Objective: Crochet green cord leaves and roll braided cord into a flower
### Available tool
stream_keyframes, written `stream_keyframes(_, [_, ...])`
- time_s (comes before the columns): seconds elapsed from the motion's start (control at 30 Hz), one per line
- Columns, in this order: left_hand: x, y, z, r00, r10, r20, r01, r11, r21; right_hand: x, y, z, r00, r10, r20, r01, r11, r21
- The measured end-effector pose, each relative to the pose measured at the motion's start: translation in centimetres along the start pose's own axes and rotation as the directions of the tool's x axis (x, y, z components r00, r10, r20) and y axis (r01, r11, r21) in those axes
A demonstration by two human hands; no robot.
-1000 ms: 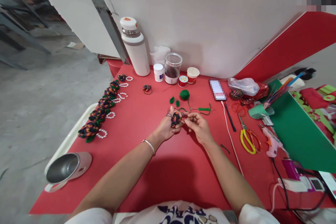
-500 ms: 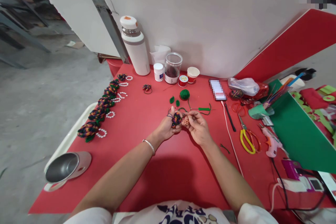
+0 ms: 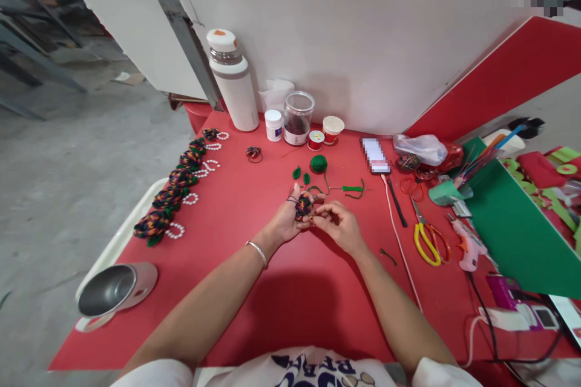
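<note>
A round multicoloured crochet piece [image 3: 304,208] in dark, orange and red yarn rests in my left hand [image 3: 288,216], whose fingers are closed around it. Dark yarn loops over the left fingers. My right hand [image 3: 338,224] comes in from the right, thumb and finger pinched at the lower right edge of the piece; the exact bit between the tips is too small to make out. Just beyond the hands lie two small green crochet leaves [image 3: 306,178], a green yarn ball [image 3: 318,163] and a green-handled crochet hook [image 3: 352,188].
Multicoloured crochet flowers with white bead loops [image 3: 167,197] line the table's left side, near a steel mug [image 3: 118,290]. A white bottle [image 3: 233,87] and clear jar [image 3: 298,118] stand at the back. Rightward are a phone [image 3: 375,155], scissors [image 3: 426,242] and a glue gun [image 3: 469,248].
My right hand has shifted slightly down and left, its pinch now at the lower edge of the piece. An orange bit seen between the hands before is now mostly hidden.
</note>
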State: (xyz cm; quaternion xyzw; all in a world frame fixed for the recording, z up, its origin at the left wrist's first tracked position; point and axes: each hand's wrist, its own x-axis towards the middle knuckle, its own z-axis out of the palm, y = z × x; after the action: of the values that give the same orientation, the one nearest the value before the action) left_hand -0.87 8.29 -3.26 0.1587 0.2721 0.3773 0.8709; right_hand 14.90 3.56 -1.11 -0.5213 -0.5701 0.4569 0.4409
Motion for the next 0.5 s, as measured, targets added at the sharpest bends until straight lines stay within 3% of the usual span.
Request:
stream_keyframes(0.13, [0.0, -0.4, 0.1, 0.999, 0.034, 0.016, -0.035, 0.997, 0.075, 0.0, -0.4, 0.7, 0.999, -0.042, -0.018, 0.039, 0.99, -0.137])
stream_keyframes(0.23, [0.0, -0.6, 0.1, 0.999, 0.035, 0.031, -0.038, 0.994, 0.105, 0.2, -0.3, 1.0, 1.0, -0.027, -0.014, 0.026, 0.997, -0.079])
stream_keyframes(0.33, [0.0, -0.5, 0.2, 0.999, 0.044, 0.014, -0.045, 0.996, 0.074, 0.4, 0.0, 0.9, 0.986, 0.163, 0.038, -0.167, 0.972, 0.163])
stream_keyframes(0.43, [0.0, -0.3, 0.4, 0.999, 0.036, 0.018, -0.037, 0.999, 0.037, 0.4, 0.3, 0.3, 0.928, 0.345, 0.14, -0.371, 0.836, 0.404])
stream_keyframes(0.5, [0.0, -0.1, 0.5, 0.998, 0.067, 0.016, -0.067, 0.998, 0.021, 0.4, 0.4, -0.2, 0.891, 0.393, 0.228, -0.454, 0.761, 0.462])
